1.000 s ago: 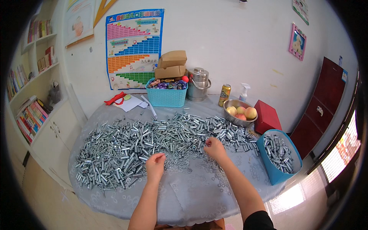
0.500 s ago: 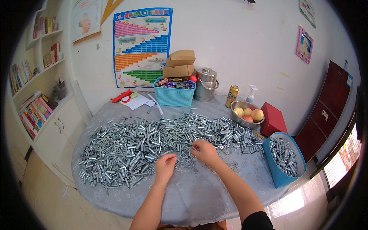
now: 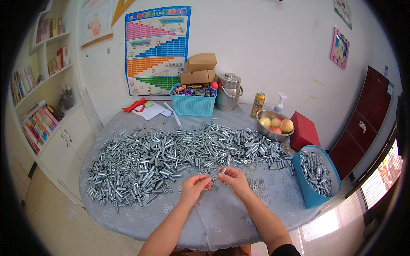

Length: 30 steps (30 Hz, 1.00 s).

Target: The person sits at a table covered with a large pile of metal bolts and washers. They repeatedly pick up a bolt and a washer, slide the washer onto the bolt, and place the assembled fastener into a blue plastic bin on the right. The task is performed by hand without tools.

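My left hand (image 3: 196,187) is closed in a pinch on a thin silvery metal piece (image 3: 213,174), perhaps a screw; its exact shape is too small to tell. Close beside it, my right hand (image 3: 235,181) pinches a short shiny metal sleeve (image 3: 224,170) between thumb and fingers. Both hands hover near the front edge of a wide heap of metal sleeves and bolts (image 3: 149,160). Flat round washers (image 3: 256,184) lie scattered around and behind the right hand. To the right stands a blue box (image 3: 316,201) filled with metal bolts (image 3: 315,173).
A grey cloth (image 3: 171,228) covers the table. Toward the back are a turquoise basket (image 3: 192,106) of wrapped items, a steel canister (image 3: 229,91), a can (image 3: 258,105), a spray bottle (image 3: 280,102), a steel bowl (image 3: 273,135) of fruit and a red box (image 3: 305,132).
Both hands have drawn back from the heap's edge and come closer together. The sleeve now shows in the right fingers, and a thin metal piece at the left fingertips.
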Each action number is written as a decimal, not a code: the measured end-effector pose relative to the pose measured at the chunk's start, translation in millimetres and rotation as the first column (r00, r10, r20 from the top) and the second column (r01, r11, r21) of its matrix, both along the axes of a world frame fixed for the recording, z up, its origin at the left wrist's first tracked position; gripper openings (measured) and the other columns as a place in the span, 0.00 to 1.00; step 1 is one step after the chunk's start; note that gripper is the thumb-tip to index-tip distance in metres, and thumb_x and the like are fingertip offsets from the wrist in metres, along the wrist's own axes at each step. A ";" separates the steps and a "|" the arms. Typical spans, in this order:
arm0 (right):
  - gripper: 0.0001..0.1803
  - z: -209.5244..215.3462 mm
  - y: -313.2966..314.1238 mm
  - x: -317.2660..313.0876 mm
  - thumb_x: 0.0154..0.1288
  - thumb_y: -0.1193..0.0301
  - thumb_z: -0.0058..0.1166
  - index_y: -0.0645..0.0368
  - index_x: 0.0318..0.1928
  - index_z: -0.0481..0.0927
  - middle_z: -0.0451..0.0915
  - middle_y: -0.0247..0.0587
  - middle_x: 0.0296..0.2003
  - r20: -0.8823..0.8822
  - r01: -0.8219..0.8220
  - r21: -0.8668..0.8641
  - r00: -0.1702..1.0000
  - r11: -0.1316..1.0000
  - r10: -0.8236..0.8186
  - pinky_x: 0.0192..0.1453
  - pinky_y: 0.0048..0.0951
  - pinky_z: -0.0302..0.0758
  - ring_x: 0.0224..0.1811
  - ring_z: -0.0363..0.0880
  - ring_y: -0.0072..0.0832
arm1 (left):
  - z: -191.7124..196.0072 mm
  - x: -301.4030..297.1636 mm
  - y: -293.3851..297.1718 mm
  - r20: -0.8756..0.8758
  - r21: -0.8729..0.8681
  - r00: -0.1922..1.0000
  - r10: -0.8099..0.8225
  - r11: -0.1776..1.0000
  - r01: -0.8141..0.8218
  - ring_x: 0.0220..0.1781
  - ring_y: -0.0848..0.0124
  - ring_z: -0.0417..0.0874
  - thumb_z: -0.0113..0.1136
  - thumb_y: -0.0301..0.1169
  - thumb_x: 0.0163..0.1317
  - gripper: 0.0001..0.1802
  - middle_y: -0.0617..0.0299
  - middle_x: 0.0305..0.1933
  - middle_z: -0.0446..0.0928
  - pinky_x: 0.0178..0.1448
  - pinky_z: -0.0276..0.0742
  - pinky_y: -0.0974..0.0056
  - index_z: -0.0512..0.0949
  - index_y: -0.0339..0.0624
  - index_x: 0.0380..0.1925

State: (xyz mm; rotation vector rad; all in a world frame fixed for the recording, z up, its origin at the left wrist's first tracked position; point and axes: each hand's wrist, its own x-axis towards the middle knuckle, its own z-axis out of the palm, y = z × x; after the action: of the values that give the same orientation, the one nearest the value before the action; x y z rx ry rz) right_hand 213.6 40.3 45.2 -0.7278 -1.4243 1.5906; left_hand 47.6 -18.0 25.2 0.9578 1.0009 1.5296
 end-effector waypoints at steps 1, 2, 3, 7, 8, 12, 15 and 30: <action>0.11 -1.0 -0.5 0.5 0.61 0.72 0.53 0.62 0.43 0.75 0.79 0.36 0.36 -0.007 0.024 0.010 1.000 1.000 -0.024 0.40 0.21 0.72 0.35 0.76 0.20 | -0.2 -1.2 0.0 0.011 -0.001 1.000 0.009 1.000 -0.009 0.31 0.73 0.80 0.58 0.24 0.57 0.10 0.56 0.32 0.79 0.37 0.78 0.71 0.77 0.31 0.39; 0.12 -1.2 -0.3 1.8 0.61 0.72 0.52 0.62 0.44 0.74 0.79 0.38 0.37 -0.035 0.055 -0.031 0.998 0.998 -0.056 0.41 0.21 0.73 0.36 0.76 0.20 | 0.2 -2.3 0.1 0.022 -0.002 1.000 0.019 1.000 -0.019 0.30 0.72 0.80 0.57 0.24 0.57 0.10 0.57 0.31 0.79 0.36 0.78 0.70 0.77 0.31 0.38; 0.12 0.2 0.7 4.8 0.62 0.71 0.51 0.62 0.46 0.74 0.79 0.39 0.39 -0.059 0.084 -0.070 0.994 0.994 -0.088 0.41 0.21 0.73 0.37 0.77 0.21 | 0.8 -2.3 0.4 0.037 0.000 0.999 0.028 1.000 -0.028 0.30 0.72 0.80 0.57 0.23 0.57 0.09 0.57 0.30 0.79 0.35 0.78 0.70 0.77 0.31 0.38; 0.13 0.3 1.6 11.1 0.65 0.69 0.47 0.60 0.48 0.73 0.78 0.43 0.43 -0.078 0.108 -0.090 0.990 0.990 -0.115 0.45 0.22 0.74 0.39 0.77 0.23 | 6.3 0.8 -3.6 -0.064 -0.011 0.998 -0.008 1.000 0.008 0.29 0.71 0.80 0.57 0.24 0.58 0.09 0.55 0.30 0.79 0.35 0.79 0.69 0.77 0.30 0.38; 0.13 -0.7 1.5 12.0 0.65 0.68 0.47 0.60 0.48 0.73 0.78 0.44 0.44 -0.075 0.098 -0.077 0.992 0.992 -0.104 0.45 0.22 0.73 0.40 0.77 0.23 | 7.5 2.2 -4.2 -0.074 -0.016 0.997 -0.021 1.000 0.020 0.28 0.71 0.80 0.57 0.24 0.58 0.09 0.55 0.30 0.79 0.35 0.79 0.69 0.77 0.30 0.38; 0.13 -1.3 -2.4 8.0 0.65 0.68 0.47 0.59 0.48 0.73 0.78 0.43 0.44 -0.076 0.077 -0.002 0.994 0.997 -0.077 0.46 0.22 0.71 0.43 0.76 0.22 | 6.0 0.7 -3.8 -0.041 -0.043 0.998 -0.043 0.998 0.041 0.29 0.71 0.80 0.56 0.24 0.57 0.09 0.55 0.30 0.79 0.35 0.80 0.69 0.77 0.29 0.37; 0.13 0.0 -2.9 6.7 0.65 0.69 0.48 0.59 0.47 0.73 0.79 0.42 0.43 -0.099 0.111 0.015 0.989 0.994 -0.109 0.46 0.21 0.70 0.44 0.76 0.22 | 4.9 -1.9 -2.4 -0.035 -0.041 0.999 -0.039 0.998 0.037 0.29 0.70 0.80 0.57 0.24 0.58 0.10 0.55 0.30 0.79 0.35 0.80 0.69 0.77 0.29 0.37; 0.11 -5.4 -19.7 -10.3 0.60 0.73 0.54 0.62 0.43 0.79 0.79 0.35 0.42 0.094 0.020 0.123 0.995 0.992 -0.031 0.49 0.23 0.70 0.45 0.74 0.21 | 18.9 2.3 -11.1 0.029 -0.112 0.987 -0.160 0.980 0.163 0.36 0.65 0.82 0.51 0.25 0.61 0.14 0.51 0.38 0.78 0.40 0.81 0.66 0.73 0.28 0.46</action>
State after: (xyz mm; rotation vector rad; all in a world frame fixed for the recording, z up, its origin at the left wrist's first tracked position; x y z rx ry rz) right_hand 203.3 20.6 39.8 -0.7551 -1.5610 1.4516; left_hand 50.0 -29.2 44.2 0.9186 0.9619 1.3307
